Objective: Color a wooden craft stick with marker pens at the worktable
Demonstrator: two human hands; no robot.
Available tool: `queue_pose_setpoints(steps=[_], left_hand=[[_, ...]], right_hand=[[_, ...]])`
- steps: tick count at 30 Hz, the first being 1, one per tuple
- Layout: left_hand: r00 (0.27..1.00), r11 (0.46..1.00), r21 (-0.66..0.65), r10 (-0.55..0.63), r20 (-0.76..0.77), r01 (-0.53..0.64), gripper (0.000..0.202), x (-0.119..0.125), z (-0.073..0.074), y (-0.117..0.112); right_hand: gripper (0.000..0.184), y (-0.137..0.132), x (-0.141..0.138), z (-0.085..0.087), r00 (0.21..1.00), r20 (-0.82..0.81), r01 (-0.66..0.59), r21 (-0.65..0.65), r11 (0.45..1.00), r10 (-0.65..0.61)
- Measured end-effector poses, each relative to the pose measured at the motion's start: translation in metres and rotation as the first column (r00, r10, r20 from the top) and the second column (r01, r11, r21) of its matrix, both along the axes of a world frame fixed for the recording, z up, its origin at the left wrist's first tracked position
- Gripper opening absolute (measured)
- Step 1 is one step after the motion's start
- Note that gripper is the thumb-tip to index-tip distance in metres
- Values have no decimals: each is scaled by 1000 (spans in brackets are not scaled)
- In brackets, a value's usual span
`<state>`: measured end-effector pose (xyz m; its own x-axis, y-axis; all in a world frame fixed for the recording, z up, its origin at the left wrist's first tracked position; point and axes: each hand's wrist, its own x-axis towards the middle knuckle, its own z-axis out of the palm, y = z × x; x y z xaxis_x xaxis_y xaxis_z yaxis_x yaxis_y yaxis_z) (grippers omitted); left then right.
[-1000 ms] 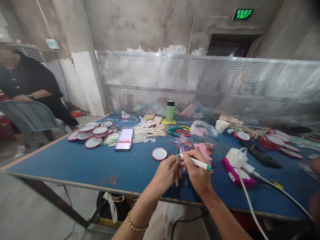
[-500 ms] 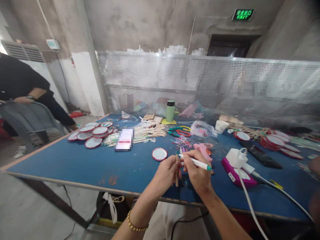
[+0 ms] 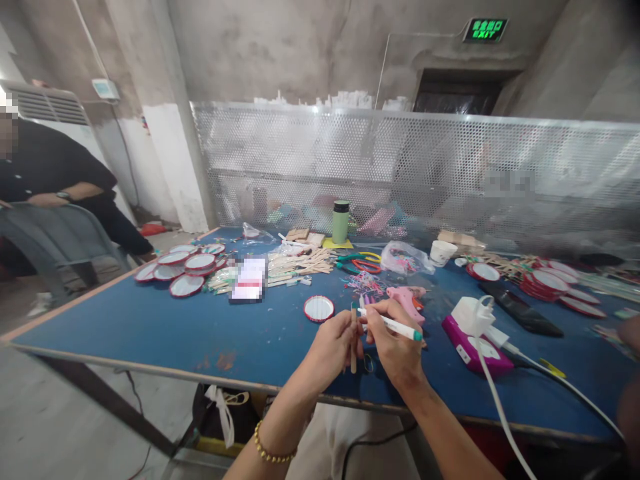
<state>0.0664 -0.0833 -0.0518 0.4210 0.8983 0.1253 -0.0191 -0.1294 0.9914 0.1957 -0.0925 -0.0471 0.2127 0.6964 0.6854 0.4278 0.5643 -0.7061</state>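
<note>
Near the table's front edge, my left hand (image 3: 330, 347) is closed on a wooden craft stick (image 3: 354, 360), held upright with a green patch at its top. My right hand (image 3: 397, 343) grips a white marker pen (image 3: 395, 325) with a green end, its tip pointing left at the upper part of the stick. Just beyond my left hand a red-rimmed jar lid (image 3: 319, 308) lies with its pale inside up. A pink glue gun (image 3: 407, 301) rests behind my right hand, partly hidden by it.
Several lids (image 3: 187, 285) and a phone (image 3: 249, 280) lie left on the blue table (image 3: 150, 327). Wooden sticks (image 3: 305, 263), pliers (image 3: 367, 261) and a green bottle (image 3: 341, 223) are behind. A purple power strip (image 3: 475, 350) with cables stands right. A person (image 3: 60, 167) leans on a chair at left.
My hands, the stick and the marker stay almost where they were. At the far left, the person has shifted slightly to the right.
</note>
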Motion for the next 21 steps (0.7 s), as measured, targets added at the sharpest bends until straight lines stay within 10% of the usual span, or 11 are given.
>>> queue_pose_setpoints(steps=[21], left_hand=[[1000, 1000, 0, 0, -12, 0, 37, 1, 0, 1]], right_hand=[[19, -2, -2, 2, 999, -29, -20, 21, 1000, 20]])
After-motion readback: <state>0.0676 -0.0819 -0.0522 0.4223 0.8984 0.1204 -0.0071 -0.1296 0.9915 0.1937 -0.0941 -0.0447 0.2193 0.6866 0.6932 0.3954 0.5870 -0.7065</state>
